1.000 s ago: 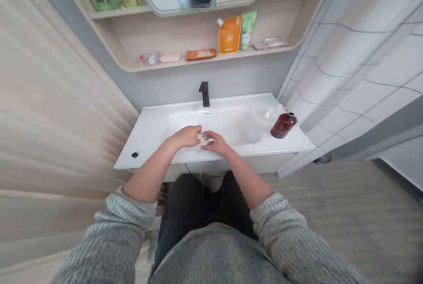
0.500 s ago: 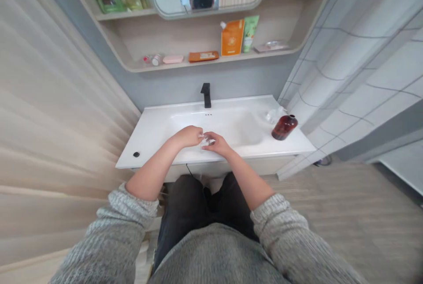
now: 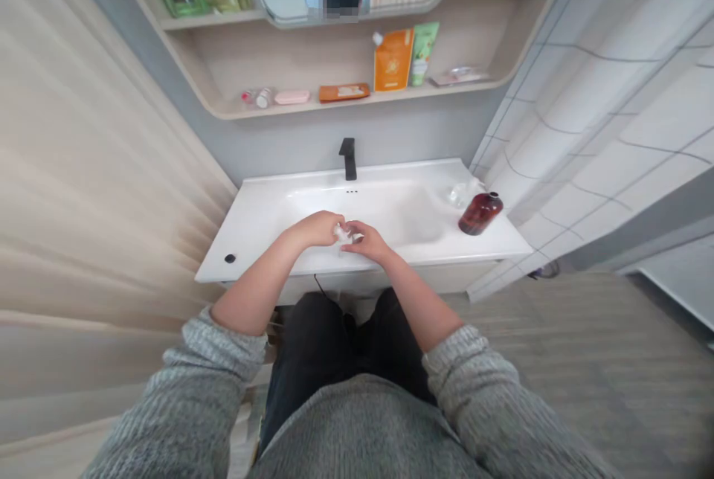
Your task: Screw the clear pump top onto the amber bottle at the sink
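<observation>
Over the front rim of the white sink point(image 3: 390, 200), my two hands meet at a small clear-and-white object point(image 3: 344, 235), which looks like a small bottle with a white top. My left hand point(image 3: 323, 229) has its fingers closed at the white part. Curved around the clear part from the other side is my right hand point(image 3: 367, 242), with thumb and fingers closed on it. Much of the object is hidden by fingers. On the counter to the right, a brown bottle point(image 3: 480, 214) with an uncapped neck stands beside a clear item with white parts point(image 3: 462, 193).
A black faucet point(image 3: 349, 159) rises behind the basin. Above it, a shelf point(image 3: 301, 110) carries an orange pouch point(image 3: 393, 61), a green tube point(image 3: 424, 55) and several small items. A small black round piece point(image 3: 230, 259) lies at the counter's left, near a pale curtain point(image 3: 111, 189).
My left hand has turned slightly at the small object, and more of its white part shows between the hands. My right hand stays in place. The view has tilted very slightly.
</observation>
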Motion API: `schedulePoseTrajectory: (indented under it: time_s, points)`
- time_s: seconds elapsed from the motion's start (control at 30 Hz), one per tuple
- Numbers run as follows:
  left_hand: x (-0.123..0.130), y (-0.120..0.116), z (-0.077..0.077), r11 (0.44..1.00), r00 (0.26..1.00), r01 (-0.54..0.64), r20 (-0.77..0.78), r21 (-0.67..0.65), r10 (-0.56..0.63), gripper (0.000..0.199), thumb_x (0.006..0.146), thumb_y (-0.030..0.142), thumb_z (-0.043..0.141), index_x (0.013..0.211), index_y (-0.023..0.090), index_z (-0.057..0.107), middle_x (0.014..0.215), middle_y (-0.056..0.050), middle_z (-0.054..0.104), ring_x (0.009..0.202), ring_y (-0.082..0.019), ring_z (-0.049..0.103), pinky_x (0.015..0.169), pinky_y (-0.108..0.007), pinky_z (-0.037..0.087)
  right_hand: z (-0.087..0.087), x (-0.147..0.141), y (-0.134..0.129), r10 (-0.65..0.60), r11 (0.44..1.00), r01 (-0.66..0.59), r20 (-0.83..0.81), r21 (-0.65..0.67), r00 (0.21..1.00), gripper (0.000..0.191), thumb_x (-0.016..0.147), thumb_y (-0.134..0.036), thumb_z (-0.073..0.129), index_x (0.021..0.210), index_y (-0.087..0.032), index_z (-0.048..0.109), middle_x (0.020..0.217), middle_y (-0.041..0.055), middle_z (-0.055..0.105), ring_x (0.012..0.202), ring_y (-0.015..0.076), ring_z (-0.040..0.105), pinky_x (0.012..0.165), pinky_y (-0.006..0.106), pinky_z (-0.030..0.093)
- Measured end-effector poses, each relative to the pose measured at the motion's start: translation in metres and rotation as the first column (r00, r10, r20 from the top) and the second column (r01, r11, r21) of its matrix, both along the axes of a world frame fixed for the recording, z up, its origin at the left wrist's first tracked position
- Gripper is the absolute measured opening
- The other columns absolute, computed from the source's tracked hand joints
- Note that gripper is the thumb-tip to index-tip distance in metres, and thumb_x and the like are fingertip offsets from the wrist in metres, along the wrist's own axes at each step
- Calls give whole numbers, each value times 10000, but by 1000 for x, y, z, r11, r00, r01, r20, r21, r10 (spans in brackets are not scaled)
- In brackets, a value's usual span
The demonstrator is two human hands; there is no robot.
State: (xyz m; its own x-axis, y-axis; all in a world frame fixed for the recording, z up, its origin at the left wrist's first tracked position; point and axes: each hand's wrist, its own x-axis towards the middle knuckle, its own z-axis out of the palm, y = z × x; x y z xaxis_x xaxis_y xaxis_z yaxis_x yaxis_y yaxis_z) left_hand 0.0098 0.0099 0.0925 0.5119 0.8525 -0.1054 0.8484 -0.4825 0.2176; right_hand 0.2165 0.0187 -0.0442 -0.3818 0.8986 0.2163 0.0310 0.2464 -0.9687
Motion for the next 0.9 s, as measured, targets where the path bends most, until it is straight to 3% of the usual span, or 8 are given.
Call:
schedulePoseTrajectory:
  time_s: [0.07,0.17,0.23,0.33,0.5,0.57,0.8,0.9]
  points:
    - [-2,0,0,1000,1000,11,3,-7,-11,374,862,298,764,1231,239,786,1139,-107,837,1046,-324,778,881,-367,565,0,0,0,1,1000,-1,-5,0,1000,743,591,-513,1026,1242,-261,772,1197,74,781,1032,260,721,833,379,634]
    - [-3,-1,-1,999,999,-46,18,-1,46,312,919,388,728,1169,213,791,1099,-127,831,1008,-333,776,874,-388,572,-1,0,0,-5,1000,5,4,6,1000,742,602,-516,1021,1256,-268,771,1175,71,781,1010,257,721,833,383,633]
    - [-3,-1,-1,1000,998,13,59,2,-13,239,911,294,701,1115,217,799,1126,-116,826,1065,-317,772,933,-379,572,-2,0,1,0,1000,0,10,15,1000,731,610,-522,1016,1251,-267,773,1180,73,779,1008,255,720,833,380,629]
    - [-4,-2,-1,993,984,118,134,27,-121,393,822,180,727,1207,241,779,1236,-84,807,1163,-293,750,996,-358,560,-3,0,2,9,1000,-9,11,21,1000,725,615,-533,1013,1243,-262,774,1191,74,774,1016,255,716,825,371,622]
    - [-3,-1,-3,1000,997,-14,71,9,13,317,986,470,670,1131,224,806,1132,-108,825,1045,-308,760,900,-374,561,-2,1,2,21,1000,-22,12,5,1000,753,618,-523,1017,1282,-267,772,1247,77,777,1004,247,716,844,376,616]
    - [-4,0,-5,1000,997,-16,73,16,15,314,1010,469,643,1078,223,826,1098,-111,832,1035,-307,763,898,-372,559,0,2,1,31,1000,-31,11,-6,999,756,610,-512,1021,1284,-265,783,1242,73,784,1002,250,716,875,389,613]
    - [-13,2,-7,990,926,133,361,-44,-108,229,950,409,738,1070,241,836,1082,-60,848,1027,-265,778,980,-378,586,7,10,-1,183,960,-213,-169,-183,969,625,682,-548,960,1206,-235,823,1112,57,813,999,286,720,901,404,587]
    - [-16,-2,-17,994,864,113,494,-5,-96,302,950,407,748,1190,234,813,1190,-70,831,1145,-267,761,1096,-417,576,6,10,-2,164,951,-218,-241,-218,957,590,695,-559,950,1178,-248,817,1091,47,798,985,271,707,849,369,580]
